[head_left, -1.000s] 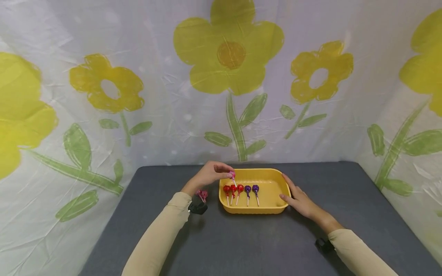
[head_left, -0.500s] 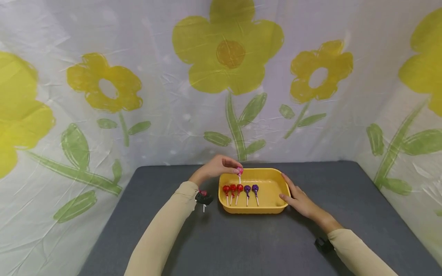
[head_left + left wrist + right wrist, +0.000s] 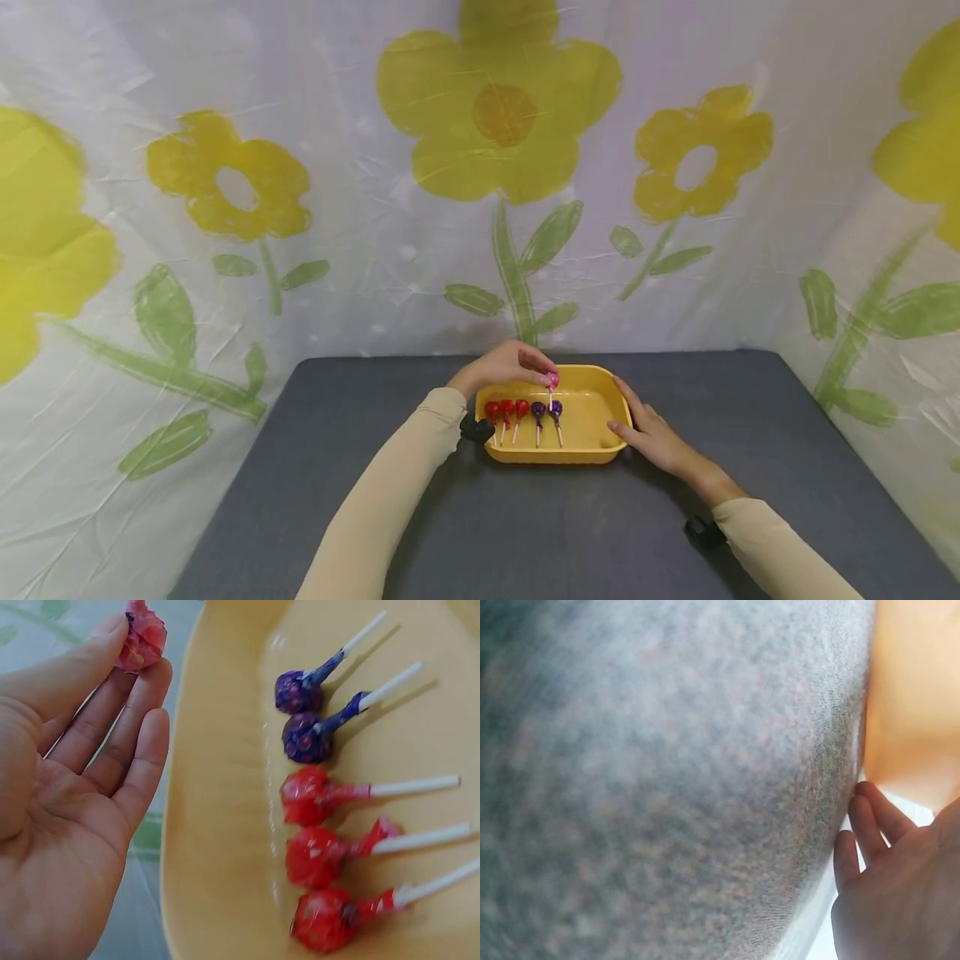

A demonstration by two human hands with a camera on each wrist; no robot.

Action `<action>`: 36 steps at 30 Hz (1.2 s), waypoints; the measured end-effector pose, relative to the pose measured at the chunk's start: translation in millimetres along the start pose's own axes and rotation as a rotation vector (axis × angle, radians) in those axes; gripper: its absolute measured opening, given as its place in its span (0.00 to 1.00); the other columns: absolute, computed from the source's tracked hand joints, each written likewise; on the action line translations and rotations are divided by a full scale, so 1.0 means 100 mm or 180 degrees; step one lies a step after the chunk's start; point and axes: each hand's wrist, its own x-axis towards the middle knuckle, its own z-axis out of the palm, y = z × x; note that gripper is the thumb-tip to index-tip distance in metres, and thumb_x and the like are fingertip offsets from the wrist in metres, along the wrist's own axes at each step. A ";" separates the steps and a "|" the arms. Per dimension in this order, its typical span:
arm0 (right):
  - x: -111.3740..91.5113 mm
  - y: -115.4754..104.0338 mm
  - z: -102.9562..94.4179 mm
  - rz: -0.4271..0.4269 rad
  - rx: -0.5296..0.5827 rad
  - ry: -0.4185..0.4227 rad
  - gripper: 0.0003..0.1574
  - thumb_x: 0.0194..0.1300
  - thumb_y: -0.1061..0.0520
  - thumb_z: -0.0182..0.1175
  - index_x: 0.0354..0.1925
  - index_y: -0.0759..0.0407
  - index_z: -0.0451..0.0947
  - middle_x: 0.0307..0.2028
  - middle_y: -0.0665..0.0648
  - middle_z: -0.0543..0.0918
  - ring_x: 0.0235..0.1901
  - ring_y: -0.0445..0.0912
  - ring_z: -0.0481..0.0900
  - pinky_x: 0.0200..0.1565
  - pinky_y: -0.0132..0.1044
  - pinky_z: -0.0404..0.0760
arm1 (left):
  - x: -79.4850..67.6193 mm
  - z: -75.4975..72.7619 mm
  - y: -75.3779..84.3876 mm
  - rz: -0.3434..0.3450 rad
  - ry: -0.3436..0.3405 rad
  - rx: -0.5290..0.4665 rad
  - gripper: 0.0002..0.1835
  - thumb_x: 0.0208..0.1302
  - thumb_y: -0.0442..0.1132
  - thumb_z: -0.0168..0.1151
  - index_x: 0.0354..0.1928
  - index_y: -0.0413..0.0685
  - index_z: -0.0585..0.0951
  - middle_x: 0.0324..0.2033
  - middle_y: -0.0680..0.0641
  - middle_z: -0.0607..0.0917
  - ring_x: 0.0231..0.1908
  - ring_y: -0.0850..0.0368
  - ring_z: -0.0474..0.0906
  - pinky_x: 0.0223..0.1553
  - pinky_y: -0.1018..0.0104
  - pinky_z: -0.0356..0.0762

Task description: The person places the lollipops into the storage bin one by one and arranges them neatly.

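In the head view my left hand (image 3: pixel 510 365) is above the yellow tray (image 3: pixel 592 457), pinching a pink-wrapped lollipop (image 3: pixel 552 380) by its head. The lollipop's white stick points down over the purple lollipops. In the left wrist view the thumb and fingertips press on the pink lollipop (image 3: pixel 141 641). Inside the tray lies a row of three red lollipops (image 3: pixel 307 796) and two purple lollipops (image 3: pixel 306 739), heads toward the far side. My right hand (image 3: pixel 660 437) holds the tray's right end, thumb over the rim and fingers along the outside.
The tray rests on a dark grey table (image 3: pixel 570 525), near its back edge. A white cloth (image 3: pixel 360 250) printed with yellow flowers hangs behind and at the sides. A dark wrist camera (image 3: pixel 477 429) on the left wrist overlaps the tray's left rim.
My left hand has carried the pink lollipop rightward across the tray, from above the red lollipops to above the purple ones. The right hand and the tray have stayed put.
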 end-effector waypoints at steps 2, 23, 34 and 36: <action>0.00 0.00 0.00 0.0031 -0.0009 -0.0011 0.50 0.74 0.41 0.53 0.80 0.41 0.36 0.73 0.72 0.58 0.65 0.68 0.66 0.59 0.71 0.67 | 0.03 0.05 0.01 -0.0010 -0.0009 -0.0035 0.14 0.64 0.40 0.67 0.51 0.46 0.86 0.47 0.45 0.89 0.48 0.58 0.86 0.52 0.67 0.82; 0.01 0.00 0.00 0.0133 -0.0032 -0.0028 0.49 0.74 0.41 0.53 0.80 0.40 0.36 0.73 0.71 0.59 0.64 0.67 0.66 0.59 0.71 0.67 | 0.28 0.38 -0.04 -0.0235 0.0104 0.0004 0.14 0.65 0.37 0.66 0.52 0.44 0.86 0.48 0.44 0.89 0.48 0.56 0.86 0.52 0.70 0.82; 0.02 0.02 0.02 0.0035 -0.0047 0.0050 0.49 0.73 0.41 0.53 0.80 0.41 0.38 0.73 0.70 0.62 0.62 0.66 0.68 0.59 0.69 0.67 | 0.38 0.49 -0.10 -0.0278 0.0151 0.0023 0.14 0.63 0.37 0.68 0.50 0.45 0.87 0.46 0.46 0.90 0.45 0.58 0.87 0.50 0.70 0.82; 0.02 0.02 0.02 0.0031 -0.0036 0.0049 0.49 0.73 0.41 0.53 0.80 0.41 0.38 0.72 0.70 0.62 0.62 0.66 0.68 0.59 0.70 0.67 | 0.39 0.50 -0.09 -0.0317 0.0092 0.0054 0.14 0.63 0.37 0.68 0.50 0.45 0.87 0.46 0.46 0.90 0.44 0.59 0.87 0.49 0.71 0.82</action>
